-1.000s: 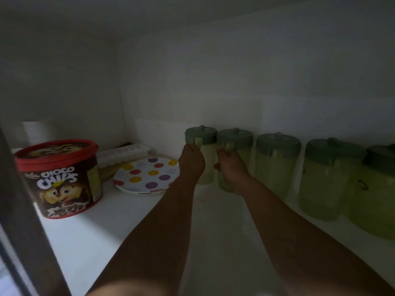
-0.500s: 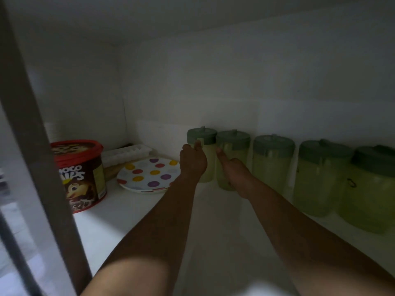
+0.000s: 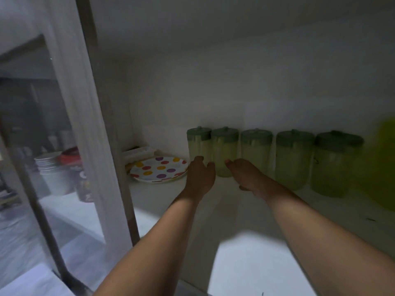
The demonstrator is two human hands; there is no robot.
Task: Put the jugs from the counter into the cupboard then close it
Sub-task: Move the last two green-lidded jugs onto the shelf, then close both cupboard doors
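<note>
Several pale green jugs with dark green lids stand in a row along the back wall of the white cupboard shelf point(image 3: 245, 210). The leftmost jug point(image 3: 198, 144) and the second jug point(image 3: 224, 150) are just beyond my hands. My left hand point(image 3: 199, 176) is open, fingers apart, just in front of the leftmost jug and holding nothing. My right hand point(image 3: 245, 176) is open and flat in front of the second jug, apart from it. Three more jugs point(image 3: 294, 159) continue to the right.
A polka-dot plate point(image 3: 159, 168) lies left of the jugs, with a white tray point(image 3: 139, 152) behind it. The glass cupboard door point(image 3: 85, 146) stands at the left; a red-lidded tub point(image 3: 70, 157) and a metal bucket point(image 3: 52, 171) show through it. A blurred yellow-green object point(image 3: 380, 167) sits at the right edge.
Both hands have let go of the two leftmost jugs and pulled back a little. The view has shifted backward and left, so the cupboard door frame now covers the tub.
</note>
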